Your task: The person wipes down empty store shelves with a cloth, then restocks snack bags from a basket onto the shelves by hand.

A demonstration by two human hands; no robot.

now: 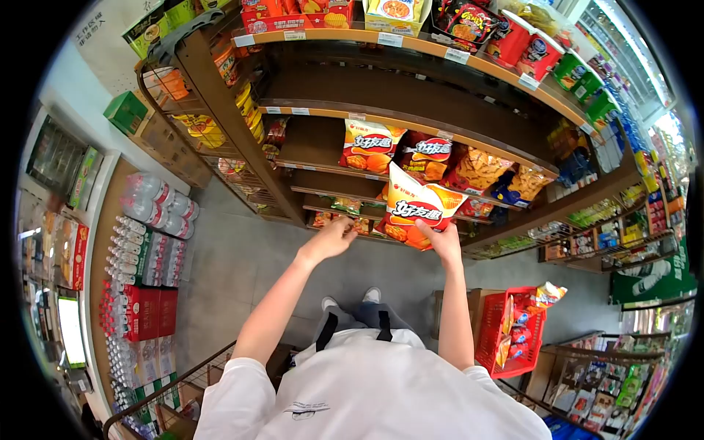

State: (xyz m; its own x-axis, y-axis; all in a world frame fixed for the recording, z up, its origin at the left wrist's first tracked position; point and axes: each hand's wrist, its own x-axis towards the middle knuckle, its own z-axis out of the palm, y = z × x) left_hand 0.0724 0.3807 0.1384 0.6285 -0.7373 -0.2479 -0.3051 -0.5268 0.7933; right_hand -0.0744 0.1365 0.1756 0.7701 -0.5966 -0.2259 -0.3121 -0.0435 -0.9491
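Observation:
An orange and white chip bag (412, 209) is held in my right hand (440, 240), its thumb across the lower front of the bag. My left hand (335, 236) is to the left of that bag, apart from it, with fingers bent together; whether anything small is between them I cannot make out. Behind the held bag, a similar bag (372, 144) stands upright on the shelf (308, 150). A darker red bag (427, 155) and a clear-windowed snack bag (478, 169) stand to its right.
Cup noodles (539, 55) line the upper shelf. A red basket (539, 334) with snack bags sits at the lower right, beside a cardboard box (477, 308). Bottled water packs (158, 205) are stacked at the left. A wire rack (176, 385) is at the lower left.

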